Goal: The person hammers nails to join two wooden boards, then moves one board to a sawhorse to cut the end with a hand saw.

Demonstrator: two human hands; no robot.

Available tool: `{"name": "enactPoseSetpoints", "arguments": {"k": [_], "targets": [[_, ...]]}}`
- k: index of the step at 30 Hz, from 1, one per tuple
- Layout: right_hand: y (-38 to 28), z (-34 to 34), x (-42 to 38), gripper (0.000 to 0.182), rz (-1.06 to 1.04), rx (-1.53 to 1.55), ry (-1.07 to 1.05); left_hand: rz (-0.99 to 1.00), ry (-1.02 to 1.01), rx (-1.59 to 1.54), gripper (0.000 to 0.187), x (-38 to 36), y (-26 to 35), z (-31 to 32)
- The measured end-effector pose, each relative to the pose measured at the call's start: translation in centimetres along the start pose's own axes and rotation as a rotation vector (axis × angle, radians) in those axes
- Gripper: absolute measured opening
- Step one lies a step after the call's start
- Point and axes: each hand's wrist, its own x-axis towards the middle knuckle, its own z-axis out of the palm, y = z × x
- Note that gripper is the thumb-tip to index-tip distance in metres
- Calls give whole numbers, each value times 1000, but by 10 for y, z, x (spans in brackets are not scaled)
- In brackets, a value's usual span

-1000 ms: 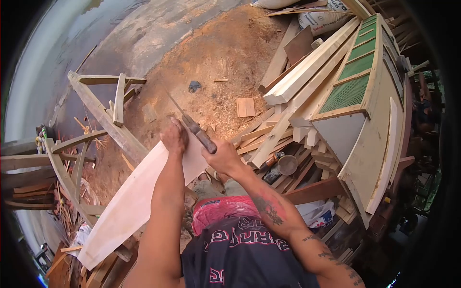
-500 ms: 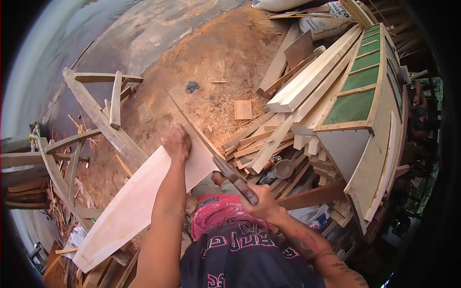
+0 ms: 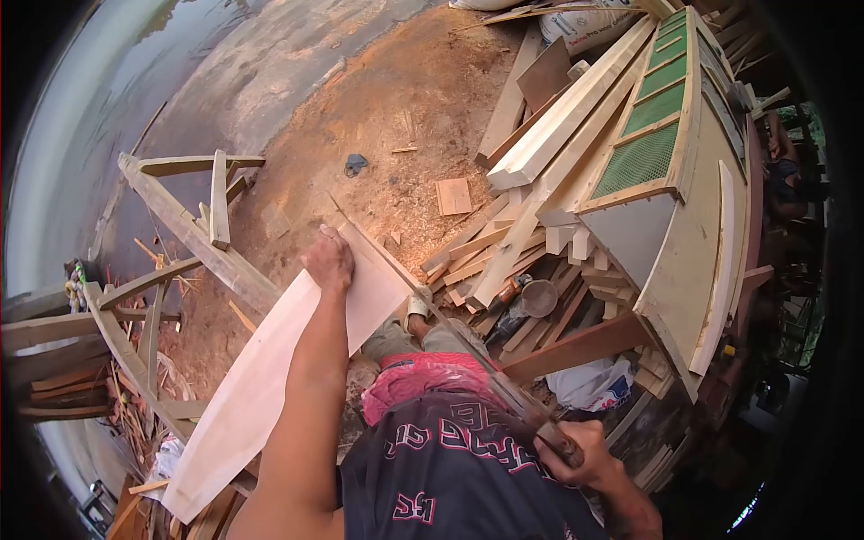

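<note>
A long pale board [image 3: 256, 396] slants from the lower left up to the middle. My left hand [image 3: 328, 261] grips its upper end, with the fingers curled at the far edge. In my right hand [image 3: 580, 454], at the lower right near my shirt, is the wooden handle of a handsaw [image 3: 486, 360]. The saw blade runs up and left along the board's right edge, and its tip shows past the board's far corner. My fingers are wrapped round the handle.
Wooden frames [image 3: 202, 236] stand at the left. Stacked beams [image 3: 576, 117], offcuts and a wooden structure with green mesh [image 3: 641, 162] fill the right. A small square block [image 3: 454, 196] lies on sawdust-covered ground. A person [image 3: 785, 171] is at the far right.
My right hand has drawn the saw down and to the right, toward my body. My left hand stays on the board. The view has shifted slightly.
</note>
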Motion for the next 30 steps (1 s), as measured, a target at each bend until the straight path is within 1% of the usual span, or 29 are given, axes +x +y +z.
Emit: {"name": "enactPoseSetpoints", "arguments": {"k": [2, 4, 5, 6, 7, 8, 9, 10, 12, 13, 14, 16, 17, 18, 19, 20, 21, 22, 23, 26, 27, 28, 29, 30], "targets": [[-31, -31, -26, 9, -4, -57, -88, -11, 9, 12, 65, 4, -2, 7], [-39, -17, 1, 17, 33, -43, -51, -35, -8, 45, 65, 5, 0, 5], [-41, -7, 27, 21, 41, -43, -32, -21, 32, 59, 66, 5, -3, 9], [-26, 19, 67, 10, 18, -16, -6, -15, 33, 39, 65, 5, -8, 9], [-7, 47, 122, 13, -61, -10, -42, -1, 37, 17, 65, 6, -9, 7], [4, 81, 178, 16, -122, 34, 9, 10, 40, -11, 64, 4, -7, 8], [19, 115, 238, 19, -126, 77, 46, 25, 26, -60, 64, 4, -9, 8], [18, 142, 292, 21, -104, 108, 60, 7, -17, -39, 64, 1, -11, 8], [-6, 171, 350, 25, -127, 93, 88, -16, -83, 7, 65, 7, -9, 4], [-8, 178, 348, 26, -114, 77, 104, 13, -137, 21, 68, 3, -8, -1], [-3, 172, 326, 25, -95, 88, 85, 17, -115, 31, 68, -5, -14, 1], [-1, 142, 274, 25, -100, 93, 69, 34, -29, 20, 69, 5, -13, 10], [-1, 119, 228, 24, -84, 70, 86, 3, -29, -17, 70, 2, -4, 2], [8, 94, 176, 24, -13, 66, 39, 11, -44, -3, 70, -3, -3, -4], [10, 65, 121, 25, 10, 60, 12, 18, -52, 7, 69, -1, 0, -7], [13, 39, 67, 12, -20, 11, -11, 20, -65, 19, 69, -2, 0, -7], [20, 17, 16, 9, -97, 3, -8, 40, -31, 19, 68, -2, -1, -5], [4, -10, -22, 7, -11, -13, -55, 46, -6, 18, 67, -1, 0, -2], [-13, -28, -47, 6, 25, -25, -51, 49, 13, 25, 66, -2, -1, 1], [-34, -32, -45, 8, 50, -100, -22, 11, 32, 79, 61, 2, -4, 10], [-30, -18, -14, 15, -1, -95, -29, 4, 46, 84, 60, 2, -2, 9], [-16, 6, 27, 15, -31, -95, -31, 0, 64, 92, 59, 3, -2, 8], [1, 40, 84, 16, -67, -7, 6, 35, 76, 71, 56, 5, -8, 14], [17, 75, 152, 16, -43, 20, -51, 23, 59, 53, 56, 6, -12, 11]]}}
